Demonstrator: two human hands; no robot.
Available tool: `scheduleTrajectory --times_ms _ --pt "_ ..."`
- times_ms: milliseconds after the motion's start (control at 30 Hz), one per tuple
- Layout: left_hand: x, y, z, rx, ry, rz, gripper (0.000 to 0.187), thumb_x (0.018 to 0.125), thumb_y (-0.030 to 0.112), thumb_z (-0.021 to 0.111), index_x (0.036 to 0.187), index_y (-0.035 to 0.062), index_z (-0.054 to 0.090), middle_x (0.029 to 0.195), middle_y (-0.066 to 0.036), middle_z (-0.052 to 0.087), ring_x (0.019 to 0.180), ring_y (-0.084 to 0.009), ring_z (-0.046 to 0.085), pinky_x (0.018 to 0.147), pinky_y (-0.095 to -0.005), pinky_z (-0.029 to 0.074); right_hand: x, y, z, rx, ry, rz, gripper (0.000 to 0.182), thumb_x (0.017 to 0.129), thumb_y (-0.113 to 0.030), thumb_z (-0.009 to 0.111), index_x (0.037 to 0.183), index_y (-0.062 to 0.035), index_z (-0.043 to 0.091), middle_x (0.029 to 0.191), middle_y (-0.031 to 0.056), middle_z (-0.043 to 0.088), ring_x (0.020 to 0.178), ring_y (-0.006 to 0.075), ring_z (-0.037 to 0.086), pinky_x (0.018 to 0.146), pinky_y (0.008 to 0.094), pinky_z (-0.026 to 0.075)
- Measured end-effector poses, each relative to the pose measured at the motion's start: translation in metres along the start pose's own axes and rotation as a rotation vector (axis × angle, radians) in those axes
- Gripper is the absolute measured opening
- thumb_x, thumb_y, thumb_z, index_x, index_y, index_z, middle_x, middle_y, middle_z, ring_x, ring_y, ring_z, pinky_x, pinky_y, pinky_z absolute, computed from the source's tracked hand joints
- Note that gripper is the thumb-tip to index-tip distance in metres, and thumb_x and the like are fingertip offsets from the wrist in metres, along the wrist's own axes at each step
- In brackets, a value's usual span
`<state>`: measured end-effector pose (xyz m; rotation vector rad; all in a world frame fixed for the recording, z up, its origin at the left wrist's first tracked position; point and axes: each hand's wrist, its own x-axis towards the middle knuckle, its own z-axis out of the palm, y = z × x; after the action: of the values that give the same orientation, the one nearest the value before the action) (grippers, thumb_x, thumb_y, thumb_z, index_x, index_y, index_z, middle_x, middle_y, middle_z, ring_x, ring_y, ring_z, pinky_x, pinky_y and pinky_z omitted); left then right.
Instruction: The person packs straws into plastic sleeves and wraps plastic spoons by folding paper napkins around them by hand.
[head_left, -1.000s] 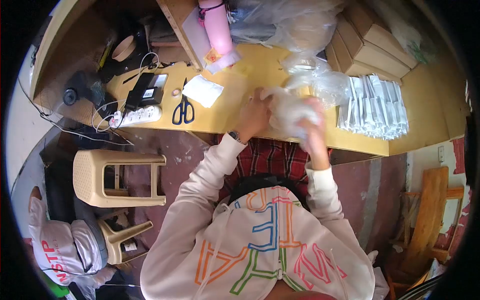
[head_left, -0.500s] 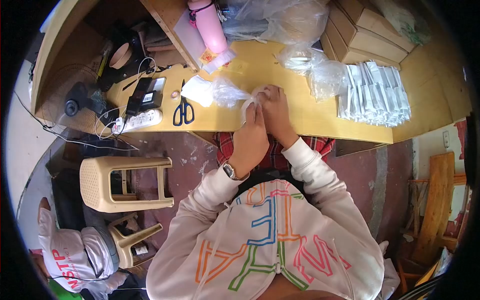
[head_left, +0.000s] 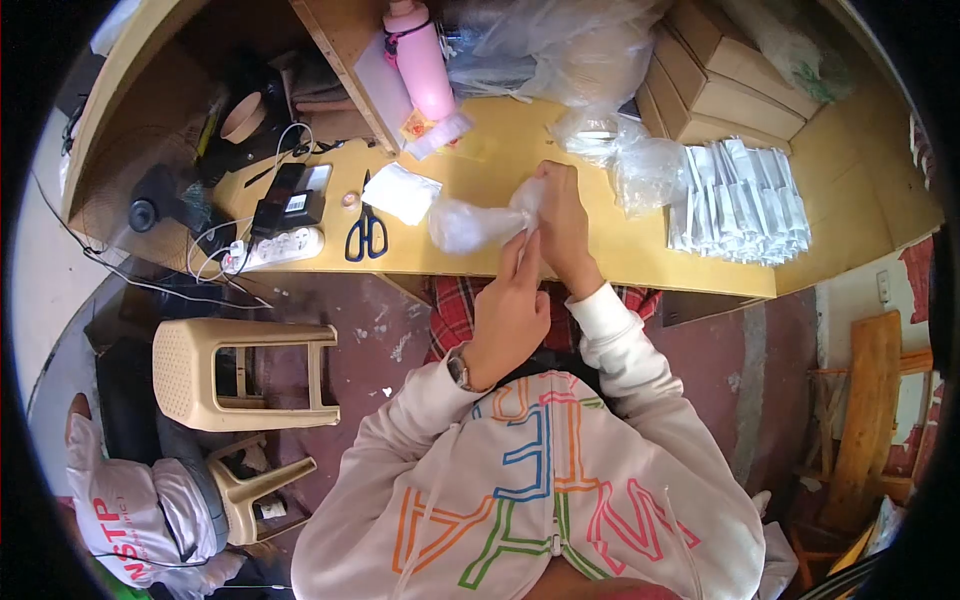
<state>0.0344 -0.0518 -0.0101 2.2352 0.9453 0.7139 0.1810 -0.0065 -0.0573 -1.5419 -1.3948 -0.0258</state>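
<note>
A clear plastic bag [head_left: 468, 226] is gathered into a narrow neck, its puffed part lying to the left over the desk. My right hand [head_left: 562, 222] is closed round the bag's upper end. From below, my left hand [head_left: 508, 312] pinches the neck with its fingertips. To the left of the bag lie a folded white paper [head_left: 402, 192] and dark-handled scissors [head_left: 367, 232]. What the bag contains, if anything, I cannot make out.
Many white paper-wrapped packets [head_left: 738, 205] lie in rows at the right. Behind them stand cardboard boxes [head_left: 730, 85]. A pink bottle [head_left: 420, 65], loose plastic bags [head_left: 645, 170] and a power strip [head_left: 275, 248] share the desk. A beige stool [head_left: 185, 375] stands on the floor.
The bag's puffed part has swung lower and come off the paper. My right hand has shifted slightly, and my left hand has dropped a little, fingers at the neck.
</note>
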Motion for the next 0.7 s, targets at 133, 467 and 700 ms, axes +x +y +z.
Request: scheduleTrajectory --times_ms 133,467,700 --pt "0.003 -0.008 0.015 -0.002 0.116 0.089 0.070 0.069 -0.003 0.053 0.137 -0.0009 0.035 0.134 -0.024 0.041 0.098 -0.0387 0.058 0.072 -0.0386 0.052 0.002 -0.005 -0.001 -0.044 0.017 -0.036 0.051 0.065 0.004 0.065 0.113 -0.0013 0.046 0.103 0.0214 0.047 0.102 0.0403 0.046 0.086 0.0403 0.042" --pt "0.026 -0.047 0.003 -0.193 0.158 0.040 0.071 0.070 -0.004 0.053 0.138 -0.0038 0.031 0.138 -0.027 0.033 0.116 -0.0459 0.046 0.083 -0.0408 0.049 -0.014 -0.020 -0.042 0.450 -0.253 -0.037 0.073 0.062 0.000 0.072 0.129 -0.0080 0.044 0.117 0.0163 0.042 0.118 0.0353 0.039 0.103 0.0387 0.032" --pt "0.023 -0.033 0.008 -0.159 -0.023 0.242 0.072 0.069 -0.005 0.050 0.138 -0.0043 0.029 0.138 -0.028 0.034 0.121 -0.0438 0.043 0.099 -0.0419 0.039 -0.023 0.023 0.008 0.173 -0.014 0.006 0.045 0.066 0.003 0.064 0.109 -0.0047 0.053 0.111 0.0192 0.045 0.110 0.0362 0.044 0.096 0.0386 0.037"
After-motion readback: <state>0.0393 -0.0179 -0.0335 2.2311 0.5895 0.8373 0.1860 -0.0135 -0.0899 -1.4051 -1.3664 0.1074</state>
